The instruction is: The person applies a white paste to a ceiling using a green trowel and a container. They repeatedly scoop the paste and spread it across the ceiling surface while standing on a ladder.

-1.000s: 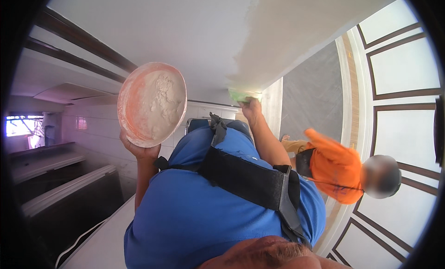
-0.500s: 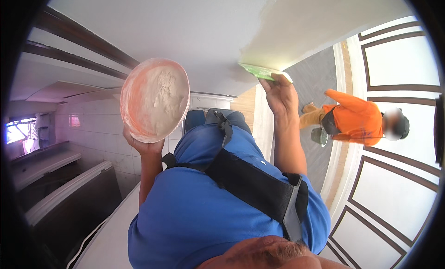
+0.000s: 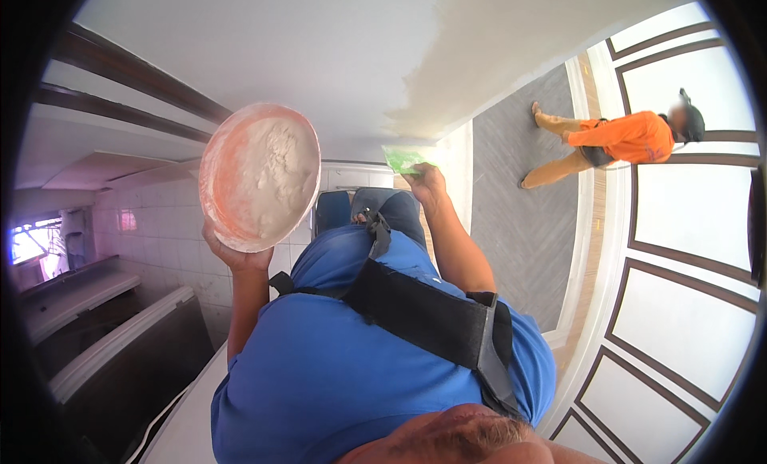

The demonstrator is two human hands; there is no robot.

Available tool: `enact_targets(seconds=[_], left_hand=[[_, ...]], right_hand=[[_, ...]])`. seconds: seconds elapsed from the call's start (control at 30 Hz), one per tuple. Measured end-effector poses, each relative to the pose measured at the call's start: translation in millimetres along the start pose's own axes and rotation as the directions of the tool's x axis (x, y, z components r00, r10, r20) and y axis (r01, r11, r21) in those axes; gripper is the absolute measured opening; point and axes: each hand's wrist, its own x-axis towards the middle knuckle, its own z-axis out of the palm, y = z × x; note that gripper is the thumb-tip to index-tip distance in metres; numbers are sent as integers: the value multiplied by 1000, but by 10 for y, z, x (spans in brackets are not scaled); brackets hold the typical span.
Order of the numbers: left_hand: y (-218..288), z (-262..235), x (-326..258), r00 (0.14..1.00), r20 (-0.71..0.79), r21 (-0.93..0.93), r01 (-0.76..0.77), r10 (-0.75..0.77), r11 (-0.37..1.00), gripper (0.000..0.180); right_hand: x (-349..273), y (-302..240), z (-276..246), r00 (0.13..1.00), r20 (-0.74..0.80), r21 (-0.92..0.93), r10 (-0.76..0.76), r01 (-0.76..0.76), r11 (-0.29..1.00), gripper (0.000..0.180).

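My left hand (image 3: 236, 257) grips from below a round pinkish pan (image 3: 259, 176) filled with white putty, tilted toward me. My right hand (image 3: 426, 184) is raised and closed on a flat green scraper (image 3: 404, 157), whose blade lies against the white wall (image 3: 319, 48) at the lower edge of a beige, freshly coated patch (image 3: 511, 40). My blue shirt and a black chest strap (image 3: 431, 320) fill the lower middle of the view.
A person in an orange shirt (image 3: 627, 140) stands on the grey floor at the right. White panelled doors (image 3: 687, 288) run along the right. Dark beams (image 3: 120, 84), a tiled wall and a bright window (image 3: 32, 244) are at the left.
My right hand with the green scraper moved up along the wall, then came back down to the lower edge of the coated patch. The person in orange shifted further right. The pan stayed held up.
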Motion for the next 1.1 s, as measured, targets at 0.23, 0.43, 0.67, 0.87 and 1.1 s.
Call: enact_targets(seconds=[0.23,0.43,0.67,0.87,1.1], left_hand=[[11,83,-14,1000,-6,20,13,-13,1000,61],[29,-75,40,999,4,-51,43,-43,998,61],[71,-128,39,991,79,-53,116,-111,992,65],[82,-83,106,983,131,-69,138,-128,988,67],[75,-13,95,995,16,17,94,-94,995,66]], right_hand=[[516,-72,8,998,-27,57,-53,55,997,37],[-33,-332,362,990,45,138,-135,127,982,42],[-1164,-705,1073,970,124,152,-208,188,970,42],[-1942,-967,1531,904,270,150,-332,301,942,39],[-2222,-841,1299,873,278,28,-402,410,911,42]])
